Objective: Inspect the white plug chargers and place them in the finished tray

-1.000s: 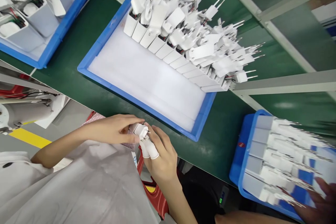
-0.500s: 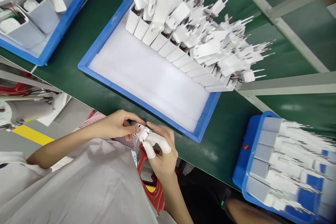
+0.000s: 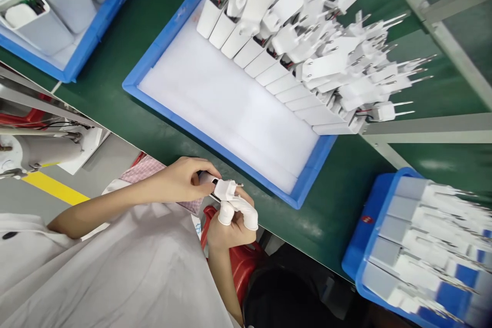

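**Both hands on one charger plug at the table edge**

Left hand [image 3: 184, 180] and right hand [image 3: 232, 223] meet on a single white charger plug [image 3: 225, 189], held over the near edge of the green table [image 3: 115, 97]. Left fingers are closed on the body end; right fingers, two in white finger cots [image 3: 248, 215], are pinched on the pin end. Pins point right, away from the left hand. The plug sits just short of the middle blue tray [image 3: 154, 56], not touching it.

That tray holds a row of the same chargers [image 3: 292, 46] along its far side, on a bare white liner [image 3: 230, 107]. More blue trays top left [image 3: 90, 36] and bottom right [image 3: 365, 246].

Writing: small red mark on the bottom-right tray wall, not legible. No brand readable.
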The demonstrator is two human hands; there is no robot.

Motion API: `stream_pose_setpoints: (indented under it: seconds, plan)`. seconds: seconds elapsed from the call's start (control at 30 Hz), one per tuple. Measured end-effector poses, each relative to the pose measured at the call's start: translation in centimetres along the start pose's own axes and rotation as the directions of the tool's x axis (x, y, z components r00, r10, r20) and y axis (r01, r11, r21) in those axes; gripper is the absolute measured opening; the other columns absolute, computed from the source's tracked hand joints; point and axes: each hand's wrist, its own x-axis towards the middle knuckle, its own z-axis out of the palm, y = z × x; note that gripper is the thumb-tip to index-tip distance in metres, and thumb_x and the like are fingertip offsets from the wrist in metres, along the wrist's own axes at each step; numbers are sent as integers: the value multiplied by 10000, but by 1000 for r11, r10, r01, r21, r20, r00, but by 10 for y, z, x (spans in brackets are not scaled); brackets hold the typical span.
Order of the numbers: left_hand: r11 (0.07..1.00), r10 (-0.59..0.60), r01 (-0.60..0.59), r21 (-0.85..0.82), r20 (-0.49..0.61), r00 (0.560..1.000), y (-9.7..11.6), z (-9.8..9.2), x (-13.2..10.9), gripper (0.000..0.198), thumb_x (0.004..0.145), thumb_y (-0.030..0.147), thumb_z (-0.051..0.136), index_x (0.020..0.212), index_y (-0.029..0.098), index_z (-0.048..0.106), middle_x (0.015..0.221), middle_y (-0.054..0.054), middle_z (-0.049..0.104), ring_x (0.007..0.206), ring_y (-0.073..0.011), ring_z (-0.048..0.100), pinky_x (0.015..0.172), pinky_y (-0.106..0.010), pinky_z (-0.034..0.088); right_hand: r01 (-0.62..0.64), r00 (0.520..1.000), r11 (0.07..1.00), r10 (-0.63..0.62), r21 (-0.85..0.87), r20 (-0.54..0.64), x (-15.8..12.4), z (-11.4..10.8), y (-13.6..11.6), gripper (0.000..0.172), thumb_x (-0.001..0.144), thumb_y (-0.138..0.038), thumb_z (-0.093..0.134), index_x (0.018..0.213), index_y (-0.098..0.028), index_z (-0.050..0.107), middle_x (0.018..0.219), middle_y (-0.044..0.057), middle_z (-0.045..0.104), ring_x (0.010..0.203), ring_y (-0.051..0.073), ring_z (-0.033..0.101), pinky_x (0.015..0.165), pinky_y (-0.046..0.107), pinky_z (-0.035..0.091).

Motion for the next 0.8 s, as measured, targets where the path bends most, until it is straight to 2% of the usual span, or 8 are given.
stream_pose_setpoints:
  seconds: [0.1,0.17,0.23,0.3,0.37,0.5,0.67,0.8]
  plan:
    - [999,33,-32,16,-7,999,-1,4,-2,175,819,211,602,970,160,673,769,13,634,551,-86,506,513,-215,392,-18,999,999,19,34,-30,-4,4,-3,165,886,-99,601,932,-255,626,997,48,696,923,249,703,850,507,591]
    - [995,83,-80,59,-44,996,-4,7,-3,156,828,214,597,959,167,667,825,10,639,559,-76,484,527,-214,386,7,1000,999,-7,34,19,-1,-2,0,174,891,-106,605,978,-255,629,1032,54,696,941,243,712,884,514,596]
    - [983,144,-132,131,-90,985,-8,11,-4,157,837,205,585,971,175,661,901,2,639,593,-78,488,550,-213,392,83,990,996,-84,12,116,6,-12,5,210,889,-109,620,1042,-253,629,1068,69,697,959,250,724,858,496,620]
    - [972,170,-151,178,-95,981,-10,12,-4,179,858,201,563,1007,182,660,940,-6,638,635,-89,512,575,-216,406,205,951,978,-194,-21,241,16,-24,10,267,880,-110,643,1105,-253,632,1092,83,706,974,265,735,794,453,648]
    - [977,155,-144,154,-56,986,-10,12,-3,192,886,218,548,1032,184,668,941,-15,646,674,-107,552,596,-219,431,295,898,954,-261,-46,355,26,-35,12,321,876,-118,658,1167,-252,632,1109,97,721,976,279,742,769,427,660]
    - [990,140,-139,37,-22,990,-12,10,-1,233,918,261,551,1068,163,699,1043,-58,667,736,-130,622,666,-238,511,281,844,959,-225,-45,488,39,-46,7,425,902,-142,626,1317,-226,583,1126,118,735,999,286,738,853,448,652]
    - [988,111,-110,-106,12,994,-14,9,-2,428,1019,372,368,1105,142,719,985,-64,644,737,-137,627,695,-264,568,292,767,955,-199,-57,610,48,-52,0,537,912,-120,608,1421,-253,501,1216,110,710,1061,275,714,938,467,623]
    - [994,98,-97,-42,20,995,-10,8,-4,374,979,375,493,1185,138,696,1054,-79,648,764,-141,634,694,-255,556,365,693,931,-258,-19,674,56,-55,-1,642,920,-91,588,1501,-286,397,1259,97,695,1109,267,694,958,475,616]
